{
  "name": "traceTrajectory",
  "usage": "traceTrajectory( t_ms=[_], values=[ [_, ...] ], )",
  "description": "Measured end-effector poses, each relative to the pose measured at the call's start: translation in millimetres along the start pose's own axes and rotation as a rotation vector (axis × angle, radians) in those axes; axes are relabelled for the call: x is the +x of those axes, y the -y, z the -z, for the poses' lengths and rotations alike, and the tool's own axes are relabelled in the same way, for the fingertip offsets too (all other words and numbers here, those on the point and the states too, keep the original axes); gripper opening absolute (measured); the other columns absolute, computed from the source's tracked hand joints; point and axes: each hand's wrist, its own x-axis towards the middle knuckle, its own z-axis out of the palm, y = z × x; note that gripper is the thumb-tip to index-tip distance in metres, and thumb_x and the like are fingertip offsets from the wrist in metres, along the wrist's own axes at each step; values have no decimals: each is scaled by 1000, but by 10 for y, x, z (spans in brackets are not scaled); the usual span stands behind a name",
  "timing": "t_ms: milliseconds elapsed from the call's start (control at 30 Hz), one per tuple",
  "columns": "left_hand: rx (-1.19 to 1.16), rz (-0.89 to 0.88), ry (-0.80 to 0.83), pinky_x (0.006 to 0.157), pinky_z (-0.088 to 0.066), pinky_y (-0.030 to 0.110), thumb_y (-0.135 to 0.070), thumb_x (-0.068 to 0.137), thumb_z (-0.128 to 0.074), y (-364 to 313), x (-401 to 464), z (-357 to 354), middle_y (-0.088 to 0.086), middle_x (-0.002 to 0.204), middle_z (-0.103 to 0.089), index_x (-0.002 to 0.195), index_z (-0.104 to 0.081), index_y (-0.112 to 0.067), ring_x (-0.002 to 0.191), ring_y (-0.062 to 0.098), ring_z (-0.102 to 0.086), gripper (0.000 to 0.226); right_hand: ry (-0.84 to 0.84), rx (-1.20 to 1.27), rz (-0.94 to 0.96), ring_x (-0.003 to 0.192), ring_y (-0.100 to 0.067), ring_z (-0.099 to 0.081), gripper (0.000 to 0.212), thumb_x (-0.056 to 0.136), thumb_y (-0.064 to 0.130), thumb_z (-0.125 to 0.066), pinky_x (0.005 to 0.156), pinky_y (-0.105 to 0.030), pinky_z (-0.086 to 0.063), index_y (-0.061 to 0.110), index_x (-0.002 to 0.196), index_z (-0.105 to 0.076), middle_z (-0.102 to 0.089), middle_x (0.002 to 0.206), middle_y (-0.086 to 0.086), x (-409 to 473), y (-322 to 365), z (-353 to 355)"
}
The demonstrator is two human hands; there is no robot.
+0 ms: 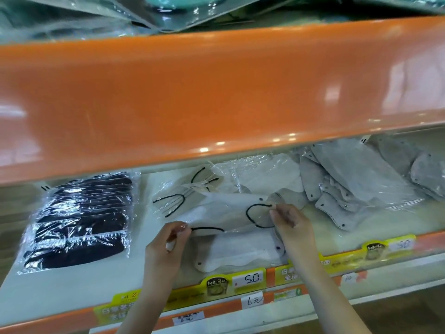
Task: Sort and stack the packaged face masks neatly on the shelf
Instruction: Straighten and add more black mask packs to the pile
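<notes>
Two bare forearms are showing from the bottom edge of the head view, with no sleeve, watch, or bracelet covering them. The left hand (pixel 172 239) and the right hand (pixel 290 221) are both showing bare fingers, wearing no gloves or rings; the fingernails are looking short and unpainted.

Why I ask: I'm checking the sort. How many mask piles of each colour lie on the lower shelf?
Black plastic-wrapped mask pile: 1
White plastic-wrapped mask pile: 1, left hand and right hand pinching its top pack
Grey plastic-wrapped mask pile: 1
Total: 3
</notes>
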Motion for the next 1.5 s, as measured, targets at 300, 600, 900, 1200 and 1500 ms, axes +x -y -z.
traceTrajectory(
  t_ms=[300,600,900,1200,1500],
  values=[
    [123,-313,38,83,-38,7,-16,82,-68,-21,-9,33,-26,93,-64,88,-65,-40,93,-1,-56,25,-115,39,80,77,-3,-62,36,100,30,-39,68,-11,-43,16,81,-67,-69,79,9,-49,12,16],
    [517,-602,319,85,-45,37,-12,67,-40,150,-57,-214,-11,110,-67,94,-56,-36,113,13,-46,39,106,-352,307,101,-3,-55,7,91,24,-59,82,-5,-38,27,96,-62,-59,104,19,-88,6,144],
    [421,-591,337,79,-48,26,-15,72,-34,-270,58,-617,-7,98,-67,97,-57,-33,97,6,-51,38,375,-982,437,124,-26,-45,69,76,56,-33,105,-36,-35,19,130,-55,-50,132,-2,-35,-148,19],
    [631,-510,590,101,-32,28,-11,92,-45,-638,320,-1368,-3,132,-53,129,-54,-22,126,15,-38,39,235,-782,445,97,-26,-57,43,80,37,-39,78,-38,-49,16,108,-64,-65,107,-2,245,-54,333],
    [780,-463,655,105,-29,34,-21,95,-47,-806,217,-2218,4,145,-40,137,-42,-16,135,23,-31,43,96,-1193,176,134,-27,-25,65,79,42,-57,110,-40,-24,18,137,-42,-32,147,-8,765,-180,988]
  ],
)
